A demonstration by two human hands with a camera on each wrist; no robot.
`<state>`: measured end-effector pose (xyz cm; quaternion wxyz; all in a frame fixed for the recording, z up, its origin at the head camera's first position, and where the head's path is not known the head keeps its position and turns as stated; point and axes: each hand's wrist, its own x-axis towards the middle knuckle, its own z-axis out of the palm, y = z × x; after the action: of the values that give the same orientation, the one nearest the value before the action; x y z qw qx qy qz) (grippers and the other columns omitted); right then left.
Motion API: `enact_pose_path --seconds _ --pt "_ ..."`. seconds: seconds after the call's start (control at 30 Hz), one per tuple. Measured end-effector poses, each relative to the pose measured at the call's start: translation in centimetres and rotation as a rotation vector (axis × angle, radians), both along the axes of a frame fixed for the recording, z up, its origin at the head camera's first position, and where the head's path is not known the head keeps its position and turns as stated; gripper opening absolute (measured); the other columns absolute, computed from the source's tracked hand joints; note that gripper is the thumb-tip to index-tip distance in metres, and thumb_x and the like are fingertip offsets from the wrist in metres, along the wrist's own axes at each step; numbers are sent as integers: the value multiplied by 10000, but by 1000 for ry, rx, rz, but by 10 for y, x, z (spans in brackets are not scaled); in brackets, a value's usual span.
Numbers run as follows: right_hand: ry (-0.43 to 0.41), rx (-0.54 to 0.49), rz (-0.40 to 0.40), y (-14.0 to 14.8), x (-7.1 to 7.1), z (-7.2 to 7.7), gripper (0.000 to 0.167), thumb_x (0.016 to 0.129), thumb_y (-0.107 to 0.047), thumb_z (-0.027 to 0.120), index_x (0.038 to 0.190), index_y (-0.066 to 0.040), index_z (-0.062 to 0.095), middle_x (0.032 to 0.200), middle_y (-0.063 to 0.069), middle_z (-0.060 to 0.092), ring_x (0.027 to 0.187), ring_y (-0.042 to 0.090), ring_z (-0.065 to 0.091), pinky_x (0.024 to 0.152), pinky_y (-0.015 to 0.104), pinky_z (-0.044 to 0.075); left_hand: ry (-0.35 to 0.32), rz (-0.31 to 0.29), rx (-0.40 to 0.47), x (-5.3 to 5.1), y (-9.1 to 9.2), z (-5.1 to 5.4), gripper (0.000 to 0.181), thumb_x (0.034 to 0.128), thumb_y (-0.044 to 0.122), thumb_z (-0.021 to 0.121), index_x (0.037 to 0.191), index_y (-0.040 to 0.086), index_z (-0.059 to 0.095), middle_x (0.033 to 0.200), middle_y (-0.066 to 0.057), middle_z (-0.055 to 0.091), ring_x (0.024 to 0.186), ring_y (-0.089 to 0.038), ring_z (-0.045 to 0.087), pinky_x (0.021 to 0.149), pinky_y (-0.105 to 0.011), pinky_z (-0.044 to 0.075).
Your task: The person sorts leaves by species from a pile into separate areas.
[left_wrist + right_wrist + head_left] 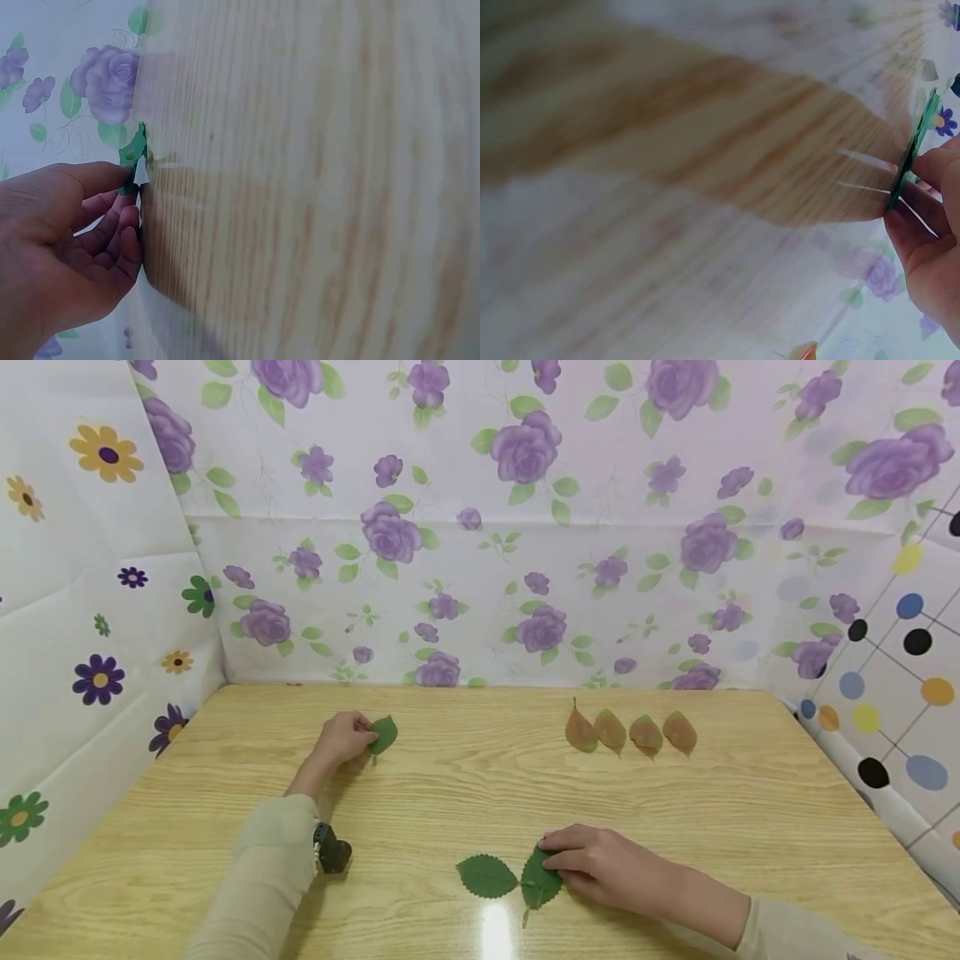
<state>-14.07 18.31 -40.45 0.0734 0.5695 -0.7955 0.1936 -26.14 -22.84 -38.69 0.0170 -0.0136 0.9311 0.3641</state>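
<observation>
Toward the back left of the wooden table, my left hand (pixel 348 737) pinches a small green leaf (pixel 385 735) between thumb and fingers. The left wrist view has this leaf (pixel 132 156) at the fingertips, close to the tabletop. Near the front, my right hand (pixel 607 866) holds a serrated green leaf (pixel 538 881) by its right side, low over the table. It seems to overlap another leaf there. Seen nearly edge-on in the right wrist view, this leaf (pixel 913 154) meets the fingertips. Another green leaf (pixel 486 876) lies flat just left of it.
Several reddish-green leaves (pixel 610 729) lie in a row at the back right of the wooden table (pixel 450 793). Flower-patterned cloth (pixel 480 568) hangs behind the table, with printed sheets at both sides. A black device (pixel 332 850) is strapped to the left wrist.
</observation>
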Motion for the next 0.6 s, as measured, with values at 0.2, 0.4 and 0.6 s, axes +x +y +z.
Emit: enact_pose_path --seconds 0.2,0.4,0.6 --pt "-16 -16 1 -1 0 1 239 817 44 727 1049 -16 724 1168 140 644 1070 263 627 884 241 503 1 -7 -20 0 0 -4 258 931 62 591 1095 -136 578 1068 -266 605 1009 -394 569 844 -440 499" --pt "-13 -38 -5 -3 0 1 231 802 51 740 1019 -29 731 1154 122 635 1044 236 630 881 195 489 32 0 -21 0 0 -6 232 912 47 614 1058 -131 589 999 -240 626 950 -365 584 815 -422 503" --pt "28 -47 -10 -4 -2 -1 227 767 39 775 961 -64 718 1147 108 614 1008 209 628 861 166 485 56 0 -12 2 1 -6 204 911 35 622 1039 -122 596 946 -203 629 895 -324 591 769 -378 514"
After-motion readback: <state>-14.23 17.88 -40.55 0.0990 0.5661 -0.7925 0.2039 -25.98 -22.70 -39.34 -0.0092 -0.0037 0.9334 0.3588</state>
